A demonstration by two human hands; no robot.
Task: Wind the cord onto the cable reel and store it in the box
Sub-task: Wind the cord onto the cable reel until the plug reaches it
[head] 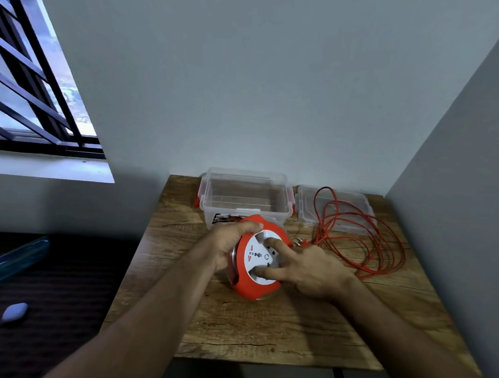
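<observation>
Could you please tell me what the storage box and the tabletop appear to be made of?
The clear rectangular storage box looks like glossy transparent plastic: the wall shows through it, and its latches are red. The brown tabletop looks like matte wood or wood-effect laminate, given its grain lines.

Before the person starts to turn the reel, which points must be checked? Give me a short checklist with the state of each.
1. Left hand grips the cable reel by its rim: ok.
2. Right hand has fingers on the white centre disc: ok.
3. Cord free of knots: cannot tell, it lies in loose overlapping loops.
4. Cord clear of the lid: not ok, loops lie over it.
5. Box open: ok.
</observation>
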